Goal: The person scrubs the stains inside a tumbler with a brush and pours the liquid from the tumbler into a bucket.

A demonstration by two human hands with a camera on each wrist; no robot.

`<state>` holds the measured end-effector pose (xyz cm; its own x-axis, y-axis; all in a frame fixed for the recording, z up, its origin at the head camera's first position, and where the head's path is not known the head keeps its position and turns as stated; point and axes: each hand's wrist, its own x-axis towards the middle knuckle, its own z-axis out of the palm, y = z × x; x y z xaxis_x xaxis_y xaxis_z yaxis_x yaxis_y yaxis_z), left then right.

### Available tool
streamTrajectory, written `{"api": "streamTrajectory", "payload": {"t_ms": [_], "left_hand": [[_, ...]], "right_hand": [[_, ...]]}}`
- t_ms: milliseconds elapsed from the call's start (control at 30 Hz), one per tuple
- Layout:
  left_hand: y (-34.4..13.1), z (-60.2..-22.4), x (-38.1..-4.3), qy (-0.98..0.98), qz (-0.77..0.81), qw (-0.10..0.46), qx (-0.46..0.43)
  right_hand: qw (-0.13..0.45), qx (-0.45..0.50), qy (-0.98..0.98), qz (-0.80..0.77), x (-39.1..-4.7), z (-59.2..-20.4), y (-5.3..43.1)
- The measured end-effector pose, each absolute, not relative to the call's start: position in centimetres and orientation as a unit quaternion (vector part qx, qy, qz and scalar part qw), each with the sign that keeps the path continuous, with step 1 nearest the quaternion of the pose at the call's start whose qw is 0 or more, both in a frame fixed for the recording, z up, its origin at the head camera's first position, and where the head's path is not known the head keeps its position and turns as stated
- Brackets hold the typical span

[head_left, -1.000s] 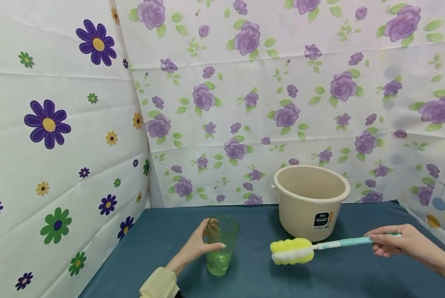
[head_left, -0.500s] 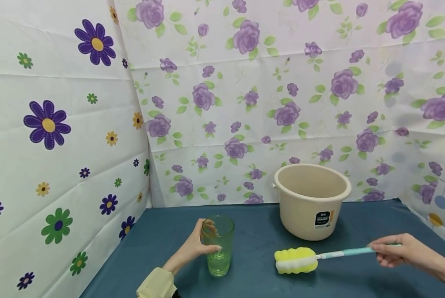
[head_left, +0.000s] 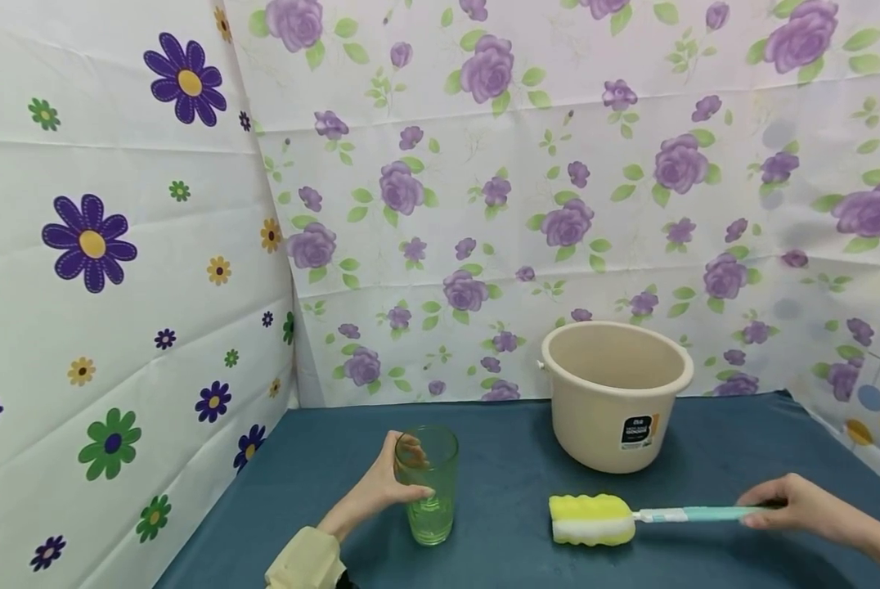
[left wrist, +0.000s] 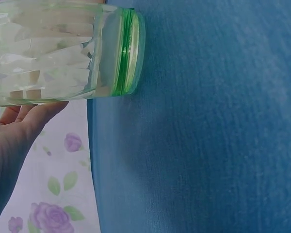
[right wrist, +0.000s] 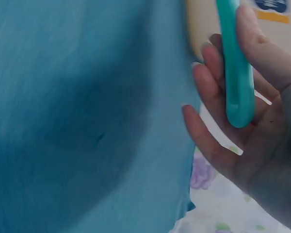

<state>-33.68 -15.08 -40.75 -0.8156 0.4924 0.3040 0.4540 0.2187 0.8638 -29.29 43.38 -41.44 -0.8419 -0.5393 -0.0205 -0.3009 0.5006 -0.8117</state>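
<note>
My left hand [head_left: 381,484] grips a clear green drinking glass [head_left: 433,511] around its side, thumb toward the front. The glass stands upright on the dark blue cloth. In the left wrist view, the ridged wall and thick green base of the glass [left wrist: 123,53] show up close, with part of the left hand [left wrist: 14,136] beside it. My right hand [head_left: 804,511] pinches the teal handle of a sponge bottle brush, whose yellow and white sponge head [head_left: 591,520] lies low over the cloth, pointing left. The handle's rounded end [right wrist: 239,97] shows between thumb and fingers in the right wrist view.
A beige bucket [head_left: 580,417] with a dark label stands at the back, right of centre, behind the brush. Blue cloth [head_left: 499,474] covers the table. Flowered sheets [head_left: 410,245] hang behind and on the left.
The right hand has lowered the brush toward the cloth, shifting it slightly right and levelling it. The left hand has moved the glass a little left and straightened it from a tilt.
</note>
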Motion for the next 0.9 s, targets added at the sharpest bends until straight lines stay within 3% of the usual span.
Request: {"api": "streamTrajectory", "payload": {"t_ms": [367,900], "left_hand": [[-14.5,-38.2,-31.8,0.78,0.541,0.028,0.313],[-14.8,-39.1,-32.4,0.77,0.558,0.028,0.308]], "right_hand": [[0.099,-0.275,0.897,-0.332,-30.1,-42.8,43.5],[0.077,-0.261,0.916,-0.294,-30.5,-43.9,43.3]]}}
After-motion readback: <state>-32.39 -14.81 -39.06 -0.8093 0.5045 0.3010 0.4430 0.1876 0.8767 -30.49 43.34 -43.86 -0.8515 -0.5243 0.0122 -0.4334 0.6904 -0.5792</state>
